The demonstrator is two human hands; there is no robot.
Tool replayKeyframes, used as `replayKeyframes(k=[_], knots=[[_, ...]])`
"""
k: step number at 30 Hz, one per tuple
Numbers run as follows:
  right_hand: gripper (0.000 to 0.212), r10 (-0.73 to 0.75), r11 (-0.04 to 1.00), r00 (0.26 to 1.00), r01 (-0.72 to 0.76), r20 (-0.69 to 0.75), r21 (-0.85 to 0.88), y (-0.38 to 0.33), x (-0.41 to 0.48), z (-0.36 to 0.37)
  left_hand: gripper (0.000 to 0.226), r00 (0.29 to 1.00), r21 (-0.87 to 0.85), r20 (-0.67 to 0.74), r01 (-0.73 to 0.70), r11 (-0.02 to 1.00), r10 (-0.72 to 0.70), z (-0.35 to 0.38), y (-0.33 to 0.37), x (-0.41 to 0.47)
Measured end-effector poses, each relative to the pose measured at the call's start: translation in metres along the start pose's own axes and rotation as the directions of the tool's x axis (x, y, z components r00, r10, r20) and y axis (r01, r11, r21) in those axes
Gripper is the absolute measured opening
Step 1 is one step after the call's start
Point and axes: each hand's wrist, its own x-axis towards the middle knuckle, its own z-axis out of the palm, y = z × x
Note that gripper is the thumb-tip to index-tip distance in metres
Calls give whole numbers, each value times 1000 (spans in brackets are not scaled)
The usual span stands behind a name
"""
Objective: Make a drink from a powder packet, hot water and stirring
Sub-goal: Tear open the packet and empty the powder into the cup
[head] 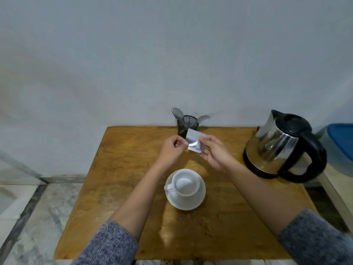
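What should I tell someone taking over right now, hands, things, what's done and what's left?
Left hand and right hand both pinch the silver packet above the table; whether it is torn yet cannot be told.
White cup sits on its saucer, no liquid visible.
Kettle stands at the right, untouched.
Spoons wait in the black mesh holder at the back.
Left: open packet, tip powder in, pour water, stir.

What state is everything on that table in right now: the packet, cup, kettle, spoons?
Packet: silver, held above the table between both hands, no tear visible.
Left hand: pinching the packet's left edge.
Right hand: pinching its right edge.
Cup: upright on its saucer, no liquid.
Kettle: upright, lid closed.
Spoon holder: upright, holding cutlery.
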Motion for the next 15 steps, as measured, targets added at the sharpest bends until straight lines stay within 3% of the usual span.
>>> replayKeyframes(k=[3,5,8,12,15], knots=[[14,66,981,998,-65,0,-184,13,-3,-14,25,986,86,132,89,992,-100,1,-12,-8],[10,121,950,993,-113,9,-291,22,-2,-22,37,967,173,198,128,977,-162,3,-18,-12],[7,129,869,992,-113,1,-483,36,1,-30,50,943,314,267,108,943,-197,7,-24,-15],[8,23,734,999,8,36,-679,48,4,-36,26,955,430,257,25,902,-149,9,-34,-14],[26,-79,588,991,130,103,-799,51,5,-35,12,974,452,203,-5,892,-97,9,-41,-15]])
